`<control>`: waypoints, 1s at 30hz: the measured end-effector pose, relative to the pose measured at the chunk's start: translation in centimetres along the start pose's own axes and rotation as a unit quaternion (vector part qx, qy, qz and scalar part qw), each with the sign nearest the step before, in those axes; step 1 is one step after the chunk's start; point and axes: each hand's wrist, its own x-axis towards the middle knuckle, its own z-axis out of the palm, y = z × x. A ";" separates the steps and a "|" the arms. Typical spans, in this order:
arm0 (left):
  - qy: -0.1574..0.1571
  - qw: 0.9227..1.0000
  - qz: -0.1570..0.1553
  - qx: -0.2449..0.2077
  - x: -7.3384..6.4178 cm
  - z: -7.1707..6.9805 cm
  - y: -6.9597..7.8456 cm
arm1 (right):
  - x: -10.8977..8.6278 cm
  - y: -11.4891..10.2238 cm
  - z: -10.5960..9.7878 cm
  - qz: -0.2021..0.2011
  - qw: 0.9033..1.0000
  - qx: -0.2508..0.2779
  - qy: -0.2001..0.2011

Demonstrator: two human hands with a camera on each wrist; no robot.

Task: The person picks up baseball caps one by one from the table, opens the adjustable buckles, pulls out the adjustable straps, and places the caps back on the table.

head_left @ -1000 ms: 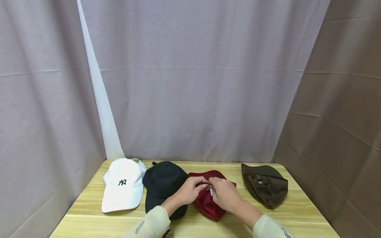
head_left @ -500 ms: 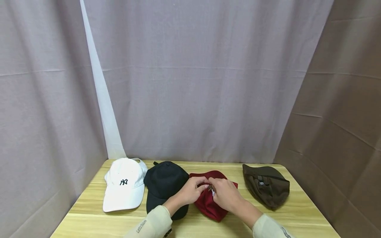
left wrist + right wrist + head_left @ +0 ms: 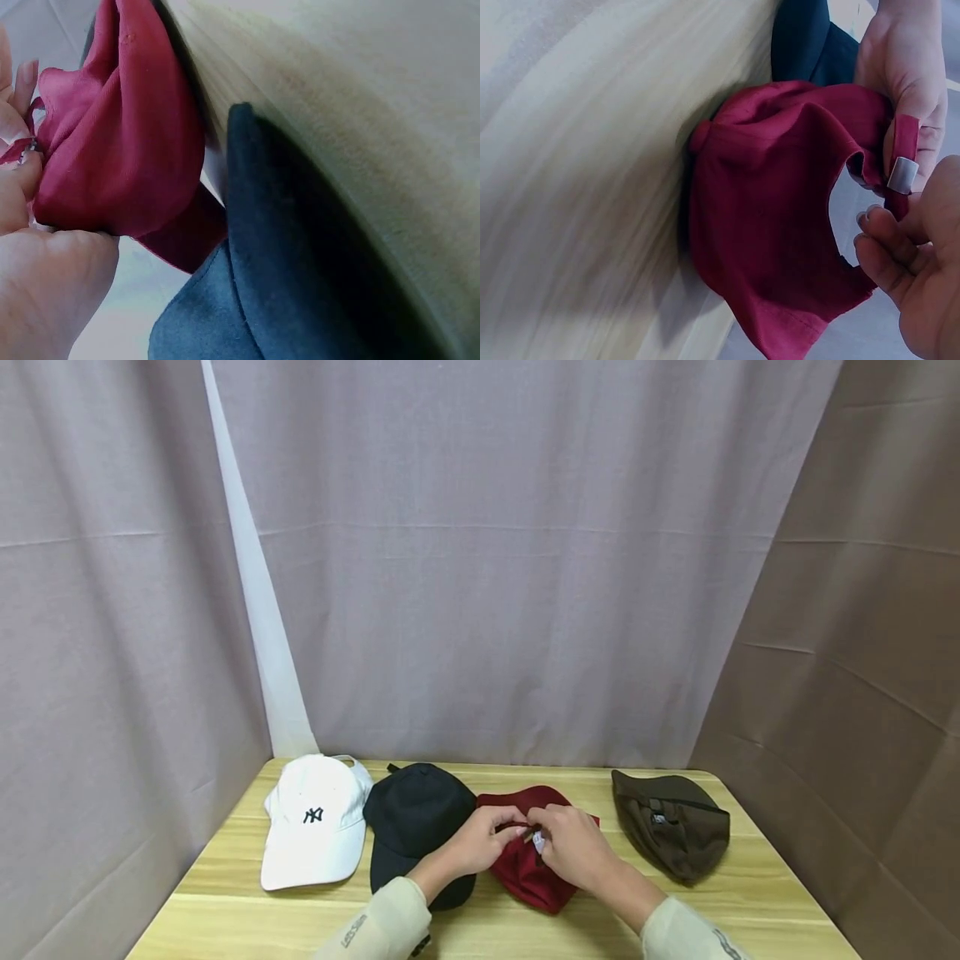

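A dark red baseball cap point(image 3: 531, 883) lies on the wooden table, its back opening and adjusting strap point(image 3: 906, 139) towards me. My left hand point(image 3: 480, 841) pinches the strap from the left, thumb and forefinger bent around it. From the other side, my right hand point(image 3: 576, 847) grips the strap close to the left fingertips. Between the two hands, the right wrist view shows a silver metal buckle point(image 3: 903, 175) on the strap. A small white label point(image 3: 538, 842) shows inside the cap. The strap's loose end is mostly hidden by fingers.
Left of the red cap is a black cap point(image 3: 420, 810), partly under my left forearm. Farther left sits a white cap point(image 3: 311, 852) with a dark logo. A brown cap point(image 3: 686, 839) lies at the right of the table point(image 3: 240, 931). Grey curtains point(image 3: 480, 610) enclose the back and sides.
Both hands stay at the red cap's strap, with small finger movements. The right hand has shifted slightly right, and the white label shows more. The other caps stay put.
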 end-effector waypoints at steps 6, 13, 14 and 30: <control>-0.010 1.000 -0.012 -0.012 -0.2 0.0 -0.1 | -0.2 -0.4 0.2 0.051 0.999 0.004 -0.006; -0.003 1.000 -0.014 -0.010 -0.3 0.1 -0.6 | -0.3 -1.4 -0.3 0.106 0.992 0.026 -0.064; -0.004 1.000 -0.015 -0.007 -0.3 0.1 -0.6 | -0.3 -1.5 -0.4 0.110 0.991 0.030 -0.075; -0.011 1.000 -0.009 0.003 -0.6 -0.1 -0.5 | -0.2 -2.4 -1.2 0.102 0.987 0.048 -0.114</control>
